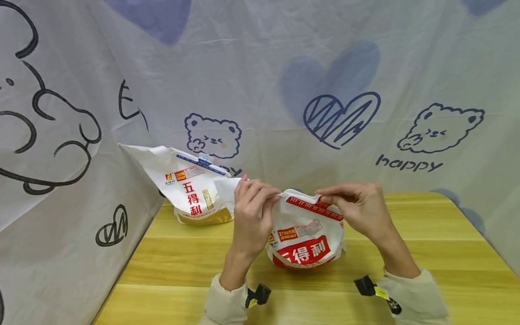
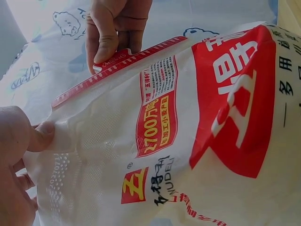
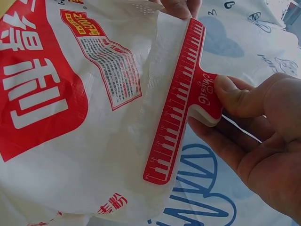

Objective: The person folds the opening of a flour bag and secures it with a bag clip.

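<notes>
A white flour bag (image 1: 308,230) with red print stands on the table in front of me. Along its folded top edge sits a long red clip (image 3: 176,108) patterned like piano keys. My right hand (image 1: 365,210) pinches the clip's handle, thumb on the front and fingers behind, as the right wrist view shows. With thumb and fingers my left hand (image 1: 253,214) pinches the upper left corner of the same bag, just beyond the clip's end. In the left wrist view the left thumb (image 2: 44,134) presses on the bag's edge.
Behind to the left stands a second white flour bag (image 1: 178,185), its top held by a blue clip (image 1: 203,163). The wooden table (image 1: 426,253) meets a printed cloth (image 1: 406,67) at the back and left.
</notes>
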The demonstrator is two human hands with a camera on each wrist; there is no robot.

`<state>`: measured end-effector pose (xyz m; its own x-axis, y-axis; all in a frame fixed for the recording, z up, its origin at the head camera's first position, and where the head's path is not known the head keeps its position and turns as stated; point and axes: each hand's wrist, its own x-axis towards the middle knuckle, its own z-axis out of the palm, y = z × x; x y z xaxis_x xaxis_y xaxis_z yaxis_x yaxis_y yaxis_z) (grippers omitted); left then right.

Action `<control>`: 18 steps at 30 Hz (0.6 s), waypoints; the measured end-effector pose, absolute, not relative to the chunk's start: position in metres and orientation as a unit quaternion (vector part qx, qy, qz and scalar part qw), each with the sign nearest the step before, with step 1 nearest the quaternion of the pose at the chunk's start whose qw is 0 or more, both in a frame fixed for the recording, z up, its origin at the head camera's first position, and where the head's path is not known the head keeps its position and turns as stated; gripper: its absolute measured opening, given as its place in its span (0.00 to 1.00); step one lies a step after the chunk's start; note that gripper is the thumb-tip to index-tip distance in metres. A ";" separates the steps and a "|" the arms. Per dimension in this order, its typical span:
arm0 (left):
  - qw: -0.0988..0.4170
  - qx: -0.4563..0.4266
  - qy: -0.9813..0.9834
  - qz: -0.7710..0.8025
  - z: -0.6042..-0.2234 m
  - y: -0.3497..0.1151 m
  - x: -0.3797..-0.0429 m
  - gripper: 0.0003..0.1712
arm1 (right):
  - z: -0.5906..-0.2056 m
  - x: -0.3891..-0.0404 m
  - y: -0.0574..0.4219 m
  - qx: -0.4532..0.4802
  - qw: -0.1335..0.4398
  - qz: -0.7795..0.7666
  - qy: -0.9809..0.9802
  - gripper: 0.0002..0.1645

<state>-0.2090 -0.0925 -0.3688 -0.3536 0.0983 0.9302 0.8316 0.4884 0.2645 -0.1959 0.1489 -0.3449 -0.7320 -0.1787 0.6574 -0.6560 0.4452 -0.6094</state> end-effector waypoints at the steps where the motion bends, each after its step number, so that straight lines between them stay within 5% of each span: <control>1: 0.471 -0.321 -0.721 -0.393 -0.369 -0.092 -0.209 0.04 | -0.345 -0.196 0.148 0.258 0.258 0.460 -0.810 0.14; 18: 0.490 -0.320 -0.699 -0.411 -0.370 -0.088 -0.212 0.03 | -0.349 -0.195 0.149 0.256 0.207 0.469 -0.819 0.13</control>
